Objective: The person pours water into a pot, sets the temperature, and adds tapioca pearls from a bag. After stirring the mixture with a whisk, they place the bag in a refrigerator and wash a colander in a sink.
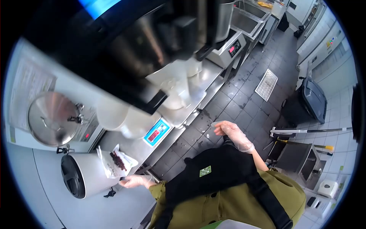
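Note:
At the lower left, my left hand (134, 181) in a clear glove closes on the lower edge of an open bag (110, 168). Dark red pieces (118, 161) show at the bag's mouth. The bag is beside a white cylindrical container (89, 173) with a black lid. My right hand (233, 135), also in a clear glove, is raised over the floor in front of my apron, its fingers somewhat apart and nothing visible in them. A blue-framed scale (156, 132) with a red display sits on the steel counter between the hands.
A blurred black machine (126, 49) fills the upper left. Beyond are an induction cooker (228, 49) and a sink (246, 23). On the right stand a black bin (305, 101), a white pole (305, 131) and a steel cabinet (293, 156). A metal drain cover (266, 84) lies in the tiled floor.

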A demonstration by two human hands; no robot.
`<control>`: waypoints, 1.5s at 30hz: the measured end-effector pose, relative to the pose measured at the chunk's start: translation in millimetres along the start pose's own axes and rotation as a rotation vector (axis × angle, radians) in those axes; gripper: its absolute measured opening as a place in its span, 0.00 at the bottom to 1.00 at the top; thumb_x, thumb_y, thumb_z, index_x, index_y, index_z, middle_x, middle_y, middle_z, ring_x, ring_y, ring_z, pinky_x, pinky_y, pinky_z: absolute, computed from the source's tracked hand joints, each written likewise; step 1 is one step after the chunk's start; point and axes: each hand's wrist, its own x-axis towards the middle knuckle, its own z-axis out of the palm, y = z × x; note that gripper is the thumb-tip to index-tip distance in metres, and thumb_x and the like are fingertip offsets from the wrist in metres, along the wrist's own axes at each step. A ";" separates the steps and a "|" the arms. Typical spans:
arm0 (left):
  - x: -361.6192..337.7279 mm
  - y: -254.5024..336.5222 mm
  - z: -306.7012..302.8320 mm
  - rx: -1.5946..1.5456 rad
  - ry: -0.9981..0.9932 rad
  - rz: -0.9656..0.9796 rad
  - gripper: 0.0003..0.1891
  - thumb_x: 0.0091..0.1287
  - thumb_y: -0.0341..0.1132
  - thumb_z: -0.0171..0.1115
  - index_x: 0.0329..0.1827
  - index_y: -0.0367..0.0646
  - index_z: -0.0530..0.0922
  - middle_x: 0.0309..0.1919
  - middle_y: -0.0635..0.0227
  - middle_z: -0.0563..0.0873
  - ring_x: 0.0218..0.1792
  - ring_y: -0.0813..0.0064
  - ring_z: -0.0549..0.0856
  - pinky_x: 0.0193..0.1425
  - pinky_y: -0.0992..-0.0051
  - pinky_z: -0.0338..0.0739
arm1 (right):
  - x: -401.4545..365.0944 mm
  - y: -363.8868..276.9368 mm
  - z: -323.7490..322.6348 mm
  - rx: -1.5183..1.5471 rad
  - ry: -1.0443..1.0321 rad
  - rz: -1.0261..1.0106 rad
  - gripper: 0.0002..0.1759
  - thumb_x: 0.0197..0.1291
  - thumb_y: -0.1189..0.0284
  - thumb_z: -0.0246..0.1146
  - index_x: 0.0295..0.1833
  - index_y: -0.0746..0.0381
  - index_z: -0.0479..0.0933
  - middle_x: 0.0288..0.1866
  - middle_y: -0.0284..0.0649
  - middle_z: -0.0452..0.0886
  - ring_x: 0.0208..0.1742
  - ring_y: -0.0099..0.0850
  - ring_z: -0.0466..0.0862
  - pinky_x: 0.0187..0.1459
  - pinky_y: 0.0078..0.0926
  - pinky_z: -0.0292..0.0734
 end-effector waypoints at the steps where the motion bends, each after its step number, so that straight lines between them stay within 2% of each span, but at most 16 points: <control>1: -15.3 27.5 -4.7 0.056 0.097 0.152 0.14 0.60 0.23 0.49 0.50 0.31 0.70 0.45 0.52 0.77 0.47 0.58 0.77 0.55 0.65 0.69 | 5.2 -6.0 -22.1 -0.005 0.008 -0.015 0.16 0.66 0.70 0.44 0.51 0.68 0.71 0.39 0.38 0.77 0.43 0.25 0.76 0.50 0.23 0.71; 5: -117.7 187.9 -34.2 -0.204 -0.116 0.432 0.15 0.62 0.21 0.46 0.52 0.32 0.69 0.48 0.53 0.74 0.50 0.59 0.74 0.57 0.65 0.67 | 31.3 -10.3 -128.1 0.042 0.054 -0.062 0.16 0.65 0.71 0.45 0.50 0.68 0.72 0.38 0.38 0.77 0.41 0.25 0.77 0.49 0.23 0.72; 8: -241.3 302.2 -34.9 -0.660 -0.500 0.345 0.17 0.59 0.19 0.47 0.52 0.34 0.68 0.51 0.58 0.71 0.48 0.66 0.74 0.57 0.70 0.68 | 53.2 -30.5 -209.9 -0.003 0.054 -0.106 0.15 0.65 0.73 0.45 0.50 0.68 0.73 0.38 0.39 0.78 0.40 0.25 0.77 0.47 0.22 0.73; 9: -271.0 347.0 -37.7 -0.764 -0.662 0.443 0.19 0.57 0.17 0.46 0.53 0.35 0.66 0.46 0.57 0.75 0.47 0.66 0.76 0.55 0.69 0.69 | 53.4 -52.4 -226.4 -0.026 0.068 -0.159 0.15 0.65 0.74 0.45 0.50 0.69 0.73 0.38 0.39 0.79 0.40 0.25 0.77 0.47 0.22 0.73; 11: -308.6 432.1 -27.7 -0.881 -0.749 0.716 0.19 0.54 0.18 0.51 0.51 0.35 0.70 0.44 0.58 0.76 0.46 0.63 0.77 0.51 0.69 0.72 | 69.5 -71.6 -268.3 -0.046 0.082 -0.200 0.18 0.66 0.65 0.48 0.49 0.68 0.73 0.36 0.39 0.80 0.39 0.26 0.79 0.46 0.24 0.73; 13: -321.7 518.3 -9.8 -1.119 -0.743 0.719 0.19 0.53 0.17 0.52 0.49 0.36 0.71 0.40 0.58 0.79 0.42 0.61 0.79 0.47 0.68 0.73 | 86.9 -93.8 -297.9 -0.045 0.115 -0.224 0.17 0.66 0.65 0.48 0.47 0.68 0.73 0.36 0.39 0.80 0.38 0.26 0.79 0.45 0.24 0.73; 15: -320.3 589.3 21.7 -1.191 -0.628 0.774 0.19 0.55 0.17 0.47 0.52 0.35 0.68 0.44 0.59 0.77 0.43 0.68 0.78 0.51 0.72 0.71 | 105.5 -106.4 -319.8 -0.005 0.111 -0.260 0.17 0.65 0.64 0.49 0.46 0.68 0.73 0.36 0.40 0.80 0.37 0.26 0.79 0.44 0.23 0.73; 17: -314.6 660.5 69.6 -1.346 -0.580 0.609 0.13 0.62 0.19 0.47 0.50 0.35 0.71 0.45 0.63 0.77 0.42 0.76 0.78 0.51 0.77 0.71 | 128.9 -113.0 -335.8 0.029 0.108 -0.278 0.18 0.65 0.63 0.50 0.46 0.67 0.73 0.36 0.40 0.80 0.37 0.26 0.79 0.44 0.23 0.73; 20: -290.1 749.4 129.5 -1.490 -0.879 0.149 0.11 0.67 0.28 0.49 0.50 0.38 0.73 0.42 0.67 0.80 0.42 0.80 0.79 0.47 0.78 0.72 | 162.4 -123.4 -351.4 0.049 0.098 -0.277 0.19 0.63 0.60 0.52 0.46 0.67 0.73 0.35 0.41 0.80 0.37 0.27 0.80 0.43 0.23 0.73; 22: -280.9 757.1 161.8 -1.442 -0.897 0.133 0.11 0.67 0.30 0.50 0.49 0.38 0.74 0.40 0.67 0.81 0.40 0.79 0.79 0.46 0.78 0.72 | 178.4 -125.9 -362.2 0.069 0.090 -0.261 0.20 0.63 0.60 0.52 0.46 0.67 0.73 0.35 0.41 0.80 0.36 0.28 0.80 0.43 0.23 0.73; 25: -262.4 740.7 199.6 -1.369 -0.666 0.178 0.09 0.67 0.27 0.46 0.44 0.39 0.75 0.37 0.68 0.80 0.39 0.81 0.78 0.46 0.82 0.73 | 210.1 -152.2 -385.1 0.054 0.150 -0.308 0.21 0.62 0.58 0.53 0.47 0.67 0.73 0.35 0.40 0.80 0.35 0.28 0.80 0.42 0.23 0.73; 27: -231.6 729.1 227.9 -1.177 -0.760 -0.032 0.12 0.64 0.32 0.49 0.47 0.36 0.75 0.40 0.63 0.81 0.40 0.76 0.80 0.47 0.77 0.73 | 230.3 -153.8 -409.1 0.095 0.185 -0.303 0.20 0.62 0.59 0.53 0.47 0.67 0.73 0.35 0.40 0.79 0.34 0.27 0.79 0.42 0.23 0.73; 32: -137.9 759.6 400.1 -0.605 -0.704 0.555 0.34 0.54 0.42 0.50 0.67 0.46 0.59 0.50 0.51 0.79 0.47 0.54 0.79 0.55 0.67 0.69 | 271.8 -172.0 -447.6 0.095 0.232 -0.210 0.16 0.65 0.66 0.49 0.45 0.68 0.74 0.32 0.39 0.80 0.34 0.26 0.79 0.42 0.23 0.74; 33: -131.6 788.9 383.4 -0.278 -0.870 0.428 0.38 0.53 0.40 0.47 0.71 0.55 0.50 0.49 0.54 0.79 0.49 0.55 0.79 0.55 0.67 0.69 | 278.9 -171.2 -455.5 0.091 0.236 -0.188 0.16 0.65 0.66 0.49 0.44 0.68 0.74 0.31 0.39 0.80 0.33 0.26 0.79 0.42 0.22 0.74; 35: -110.3 812.2 427.8 0.141 -0.805 0.548 0.41 0.52 0.38 0.47 0.72 0.57 0.43 0.47 0.58 0.81 0.49 0.60 0.80 0.54 0.67 0.70 | 291.8 -177.6 -462.6 0.066 0.257 -0.142 0.16 0.65 0.66 0.48 0.44 0.67 0.74 0.31 0.39 0.80 0.33 0.26 0.78 0.41 0.22 0.73; 45: -88.1 836.9 495.7 0.263 -0.682 0.592 0.40 0.56 0.37 0.46 0.72 0.65 0.38 0.47 0.62 0.81 0.47 0.64 0.82 0.51 0.65 0.72 | 322.9 -186.7 -462.0 0.109 0.396 -0.039 0.15 0.65 0.65 0.48 0.45 0.65 0.73 0.30 0.36 0.79 0.32 0.24 0.77 0.41 0.21 0.72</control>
